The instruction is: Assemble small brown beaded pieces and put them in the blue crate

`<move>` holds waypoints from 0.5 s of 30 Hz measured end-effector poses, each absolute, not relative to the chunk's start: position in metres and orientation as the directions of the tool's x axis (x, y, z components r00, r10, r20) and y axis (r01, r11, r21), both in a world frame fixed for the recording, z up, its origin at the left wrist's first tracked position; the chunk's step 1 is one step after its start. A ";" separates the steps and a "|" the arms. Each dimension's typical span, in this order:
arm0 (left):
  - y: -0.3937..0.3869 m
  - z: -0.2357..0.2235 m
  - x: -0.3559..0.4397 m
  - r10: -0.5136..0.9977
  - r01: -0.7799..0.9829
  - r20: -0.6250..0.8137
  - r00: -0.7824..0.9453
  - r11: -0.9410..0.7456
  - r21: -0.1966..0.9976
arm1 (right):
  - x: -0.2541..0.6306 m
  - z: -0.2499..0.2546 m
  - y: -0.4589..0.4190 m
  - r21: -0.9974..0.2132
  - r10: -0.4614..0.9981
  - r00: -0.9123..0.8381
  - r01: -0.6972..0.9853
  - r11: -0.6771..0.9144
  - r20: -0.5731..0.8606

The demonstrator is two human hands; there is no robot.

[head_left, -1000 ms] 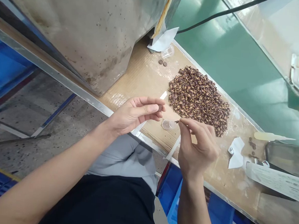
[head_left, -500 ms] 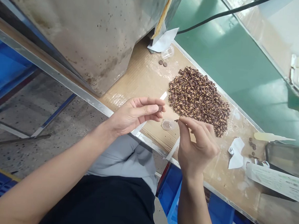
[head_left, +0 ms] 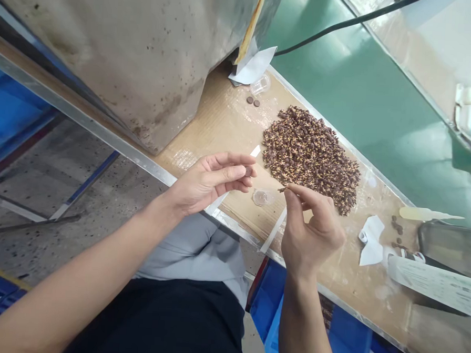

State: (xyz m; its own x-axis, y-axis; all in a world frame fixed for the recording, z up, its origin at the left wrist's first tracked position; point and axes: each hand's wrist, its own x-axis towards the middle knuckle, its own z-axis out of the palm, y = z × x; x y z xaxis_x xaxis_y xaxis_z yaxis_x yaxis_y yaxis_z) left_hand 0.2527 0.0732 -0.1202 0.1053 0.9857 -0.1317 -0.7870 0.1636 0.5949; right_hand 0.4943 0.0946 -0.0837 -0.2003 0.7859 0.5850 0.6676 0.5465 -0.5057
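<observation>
Gripping one small brown disc [head_left: 248,171] between thumb and bent fingers of the left hand [head_left: 209,183] and pinching one tiny dark piece [head_left: 282,190] in the right hand [head_left: 312,225], both up over the counter's [head_left: 226,126] near edge, probably for a clear view. Note one heap of brown-and-yellow pieces [head_left: 311,154], too many to count, along the far edge, likely for easy reach; also two clear plastic pieces [head_left: 259,197], one close to the near edge, one toward the far edge's left end, near two dark discs [head_left: 250,100]
</observation>
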 end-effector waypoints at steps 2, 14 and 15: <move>0.072 -0.119 0.253 0.986 -0.774 -0.139 0.095 0.161 0.612 | 0.499 -0.082 0.093 -0.520 0.774 -0.162 0.654 0.549 0.612; 0.045 -0.101 0.266 0.954 -0.782 -0.264 0.142 0.272 0.561 | 0.496 -0.076 0.080 -0.591 0.755 -0.099 0.560 0.580 0.648; 0.043 -0.099 0.269 0.952 -0.794 -0.265 0.153 0.278 0.540 | 0.495 -0.074 0.077 -0.646 0.788 -0.066 0.533 0.546 0.612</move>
State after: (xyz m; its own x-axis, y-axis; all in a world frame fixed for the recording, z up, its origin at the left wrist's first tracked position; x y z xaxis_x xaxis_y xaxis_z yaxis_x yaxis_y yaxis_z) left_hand 0.2687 0.0431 -0.0987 0.1534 0.9519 -0.2652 -0.7945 0.2784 0.5397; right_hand 0.4952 0.0773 -0.0735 -0.0661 0.7884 0.6116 0.5335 0.5459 -0.6461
